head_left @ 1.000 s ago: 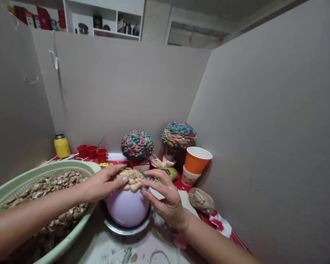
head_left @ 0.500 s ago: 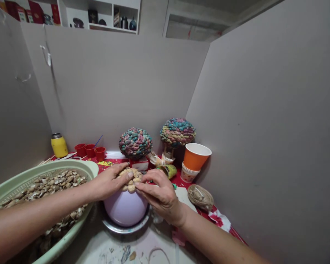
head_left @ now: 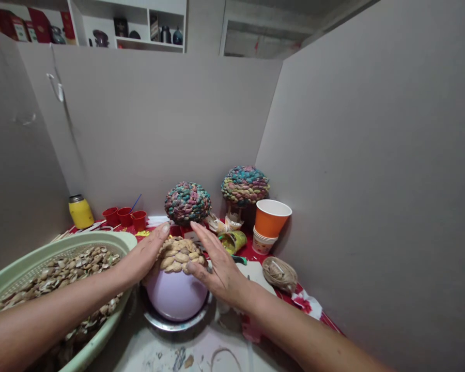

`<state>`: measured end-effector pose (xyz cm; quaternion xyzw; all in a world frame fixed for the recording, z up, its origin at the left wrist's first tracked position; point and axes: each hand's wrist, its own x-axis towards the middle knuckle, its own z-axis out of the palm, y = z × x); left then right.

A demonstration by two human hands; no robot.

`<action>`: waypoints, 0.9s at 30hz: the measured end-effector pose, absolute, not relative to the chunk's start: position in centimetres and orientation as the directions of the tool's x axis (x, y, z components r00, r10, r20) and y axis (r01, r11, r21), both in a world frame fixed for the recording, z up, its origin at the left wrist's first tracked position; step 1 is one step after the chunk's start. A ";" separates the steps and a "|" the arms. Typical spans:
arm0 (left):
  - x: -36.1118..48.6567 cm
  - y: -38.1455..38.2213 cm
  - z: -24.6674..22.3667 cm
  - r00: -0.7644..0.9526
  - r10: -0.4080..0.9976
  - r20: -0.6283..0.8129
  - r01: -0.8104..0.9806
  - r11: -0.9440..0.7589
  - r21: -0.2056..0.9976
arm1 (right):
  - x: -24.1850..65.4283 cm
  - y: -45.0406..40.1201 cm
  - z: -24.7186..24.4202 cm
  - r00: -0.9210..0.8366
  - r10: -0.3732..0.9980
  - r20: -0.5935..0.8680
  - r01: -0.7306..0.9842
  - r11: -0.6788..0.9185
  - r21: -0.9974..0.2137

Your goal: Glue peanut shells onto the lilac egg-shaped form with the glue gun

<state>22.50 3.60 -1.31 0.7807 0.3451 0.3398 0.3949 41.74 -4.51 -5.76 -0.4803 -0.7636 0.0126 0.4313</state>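
Note:
A pale purple ball, perhaps a balloon [head_left: 176, 295], rests in a metal bowl [head_left: 170, 326]. Peanut shells [head_left: 181, 254] cover its top like a cap. My left hand [head_left: 149, 253] lies against the left side of the shell cap, fingers stretched out and pointing away from me. On the opposite side my right hand [head_left: 219, 266] is spread, its thumb at the lower edge of the shells and its fingers along the far right. Neither hand grips anything; together they cup the cap from both sides.
At left stands a green basket [head_left: 112, 236] of broken shells. Behind are red cups [head_left: 124, 217], a yellow bottle [head_left: 81, 212] and two colourful shell-covered domes [head_left: 188, 203] [head_left: 245, 185]. At right are an orange paper cup [head_left: 272, 219] and a twine coil [head_left: 279, 274]. Grey panels enclose the table.
My right hand has opened from a pinch at the front shells and spread along the right side. My left hand has shifted off the top to the left side. The view has shifted slightly.

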 end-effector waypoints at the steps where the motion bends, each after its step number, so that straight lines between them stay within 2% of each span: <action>1: 22.5 3.5 -1.2 0.538 0.808 0.238 0.274 -0.435 0.858 | 41.5 -4.3 -5.8 -0.168 0.762 0.626 0.729 0.523 -0.442; 6: 22.4 2.7 -0.9 0.543 0.820 0.183 0.263 -0.373 0.890 | 40.4 -3.9 -6.4 -0.172 0.794 0.582 0.727 0.501 -0.469; 13: 22.3 2.1 -0.1 0.530 0.825 0.197 0.249 -0.373 0.894 | 40.6 -4.4 -7.5 -0.142 0.736 0.662 0.670 0.564 -0.483; 18: 22.4 2.7 -0.6 0.478 0.865 0.156 0.314 -0.334 0.889 | 40.9 -5.0 -8.0 -0.109 0.719 0.686 0.612 0.592 -0.524; 23: 22.9 2.1 -1.3 0.518 0.839 0.163 0.306 -0.360 0.881 | 40.9 -5.2 -8.1 -0.032 0.765 0.643 0.505 0.567 -0.650; 27: 23.4 1.2 -1.7 0.524 0.822 0.222 0.292 -0.418 0.860 | 40.7 -4.1 -7.9 0.114 0.817 0.566 0.409 0.480 -0.776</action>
